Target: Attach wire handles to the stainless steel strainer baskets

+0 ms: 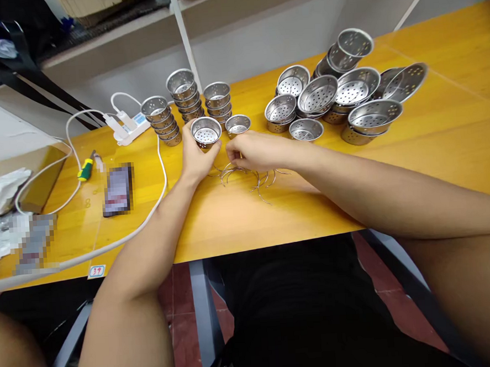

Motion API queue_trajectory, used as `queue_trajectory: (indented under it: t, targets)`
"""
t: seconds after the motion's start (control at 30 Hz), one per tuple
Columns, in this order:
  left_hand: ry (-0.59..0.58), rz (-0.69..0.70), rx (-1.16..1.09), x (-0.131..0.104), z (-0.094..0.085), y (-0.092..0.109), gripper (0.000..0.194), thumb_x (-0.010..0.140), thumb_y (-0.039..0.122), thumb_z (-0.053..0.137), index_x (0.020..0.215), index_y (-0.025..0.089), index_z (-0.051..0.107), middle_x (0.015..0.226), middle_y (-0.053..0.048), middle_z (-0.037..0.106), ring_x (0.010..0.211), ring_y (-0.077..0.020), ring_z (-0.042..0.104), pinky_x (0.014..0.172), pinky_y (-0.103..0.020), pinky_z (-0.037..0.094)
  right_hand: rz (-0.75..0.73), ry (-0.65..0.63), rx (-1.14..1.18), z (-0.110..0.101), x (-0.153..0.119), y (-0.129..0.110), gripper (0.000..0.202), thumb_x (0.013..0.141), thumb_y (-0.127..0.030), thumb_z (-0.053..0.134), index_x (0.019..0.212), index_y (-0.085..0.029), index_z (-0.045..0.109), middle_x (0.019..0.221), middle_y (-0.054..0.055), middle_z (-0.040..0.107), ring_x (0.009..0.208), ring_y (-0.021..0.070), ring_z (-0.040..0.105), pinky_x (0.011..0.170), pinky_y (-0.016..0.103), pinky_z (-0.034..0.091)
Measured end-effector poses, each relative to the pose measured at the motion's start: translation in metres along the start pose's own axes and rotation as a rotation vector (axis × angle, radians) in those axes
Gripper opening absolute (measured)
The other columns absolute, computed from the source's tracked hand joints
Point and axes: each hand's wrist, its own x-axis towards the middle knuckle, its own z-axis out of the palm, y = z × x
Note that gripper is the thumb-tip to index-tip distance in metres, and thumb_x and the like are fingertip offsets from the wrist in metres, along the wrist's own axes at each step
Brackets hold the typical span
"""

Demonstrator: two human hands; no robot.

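My left hand (194,160) is closed around the side of a small perforated steel strainer cup (206,131), its open mouth facing up. Just to the right, my right hand (253,148) has its fingers curled down and pressed together above the table; what they pinch, if anything, is hidden. Under and beside those fingers lies a loose bunch of thin curved metal wires (261,189). Behind my right hand stands another strainer cup (238,124), partly covered by it.
Stacked strainer cups (181,87) stand behind my left hand. Wider strainer baskets (318,96) are piled at the back right. A power strip (129,129) with white cables, a yellow-green screwdriver (85,170) and a blurred phone (117,190) lie left on the yellow table (214,224).
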Motion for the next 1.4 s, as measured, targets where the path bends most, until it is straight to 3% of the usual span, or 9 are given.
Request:
queue_trajectory:
  t: [0.17, 0.37, 0.47, 0.67, 0.83, 1.03, 1.23, 1.3, 1.4]
  targets:
    - [-0.026, 0.057, -0.125, 0.001, 0.002, -0.009, 0.105, 0.092, 0.092, 0.094, 0.166, 0.036, 0.044, 0.166, -0.014, 0.065, 0.159, -0.0388, 0.070, 0.147, -0.065, 0.054, -0.130, 0.071, 0.184, -0.024, -0.006, 0.018, 0.023, 0.094, 0.000, 0.082, 0.100, -0.023, 0.085, 0.086, 0.002, 0.081, 0.082, 0.0223, 0.072, 0.080, 0.037, 0.051]
    - [-0.006, 0.053, -0.126, 0.002, 0.003, -0.005, 0.109, 0.085, 0.096, 0.098, 0.164, 0.035, 0.051, 0.162, -0.012, 0.067, 0.153, -0.0367, 0.073, 0.140, -0.062, 0.060, -0.147, 0.229, 0.425, -0.047, -0.022, 0.041, 0.008, 0.102, -0.023, 0.097, 0.105, -0.025, 0.091, 0.077, 0.000, 0.079, 0.069, 0.0183, 0.067, 0.068, 0.036, 0.051]
    - [0.023, 0.053, -0.124, 0.002, 0.006, -0.001, 0.109, 0.082, 0.095, 0.101, 0.161, 0.035, 0.057, 0.156, -0.010, 0.069, 0.149, -0.0360, 0.074, 0.136, -0.063, 0.061, -0.171, 0.295, 0.521, -0.037, -0.029, 0.054, 0.023, 0.107, -0.044, 0.101, 0.102, -0.023, 0.092, 0.073, 0.001, 0.076, 0.063, 0.0169, 0.063, 0.062, 0.035, 0.049]
    - [0.056, 0.100, -0.102, 0.003, 0.007, 0.010, 0.106, 0.074, 0.094, 0.108, 0.150, 0.033, 0.066, 0.148, -0.008, 0.070, 0.143, -0.0339, 0.075, 0.136, -0.062, 0.061, -0.235, 0.429, 0.784, -0.002, -0.031, 0.072, 0.054, 0.106, -0.071, 0.099, 0.129, -0.023, 0.092, 0.069, -0.001, 0.072, 0.054, 0.0158, 0.057, 0.051, 0.035, 0.048]
    - [0.022, 0.116, -0.120, 0.002, 0.006, 0.015, 0.105, 0.078, 0.095, 0.104, 0.150, 0.031, 0.062, 0.142, -0.007, 0.073, 0.137, -0.0320, 0.078, 0.136, -0.063, 0.062, -0.180, 0.466, 0.919, 0.013, -0.021, 0.081, 0.052, 0.105, -0.068, 0.102, 0.124, -0.022, 0.090, 0.076, 0.003, 0.078, 0.055, 0.0179, 0.064, 0.049, 0.036, 0.054]
    - [-0.046, 0.187, -0.146, 0.006, 0.005, 0.010, 0.114, 0.079, 0.091, 0.106, 0.163, 0.035, 0.052, 0.154, -0.009, 0.071, 0.151, -0.0358, 0.076, 0.143, -0.063, 0.059, -0.196, 0.336, 0.942, 0.033, -0.010, 0.088, 0.042, 0.106, -0.055, 0.106, 0.110, -0.019, 0.084, 0.086, 0.006, 0.084, 0.066, 0.0173, 0.078, 0.064, 0.032, 0.067]
    - [-0.107, 0.255, -0.189, 0.004, 0.011, -0.003, 0.102, 0.103, 0.091, 0.082, 0.180, 0.039, 0.040, 0.170, -0.013, 0.062, 0.163, -0.0377, 0.069, 0.148, -0.063, 0.054, -0.167, 0.276, 1.012, 0.042, -0.012, 0.076, 0.039, 0.107, -0.032, 0.101, 0.109, -0.027, 0.063, 0.080, 0.002, 0.083, 0.068, 0.0201, 0.083, 0.068, 0.032, 0.071]
    - [-0.099, 0.240, -0.178, 0.004, 0.011, -0.004, 0.104, 0.102, 0.089, 0.086, 0.181, 0.040, 0.040, 0.171, -0.013, 0.060, 0.164, -0.0379, 0.068, 0.149, -0.063, 0.053, -0.156, 0.305, 1.024, 0.041, -0.013, 0.074, 0.042, 0.105, -0.035, 0.101, 0.115, -0.029, 0.061, 0.077, 0.000, 0.082, 0.067, 0.0232, 0.083, 0.067, 0.036, 0.072]
    - [-0.083, 0.225, -0.142, 0.003, 0.009, 0.000, 0.107, 0.094, 0.089, 0.095, 0.176, 0.040, 0.047, 0.168, -0.011, 0.061, 0.163, -0.0379, 0.068, 0.149, -0.063, 0.053, -0.135, 0.381, 1.011, 0.038, -0.013, 0.073, 0.047, 0.108, -0.059, 0.098, 0.117, -0.030, 0.062, 0.076, 0.000, 0.081, 0.063, 0.0241, 0.081, 0.063, 0.038, 0.070]
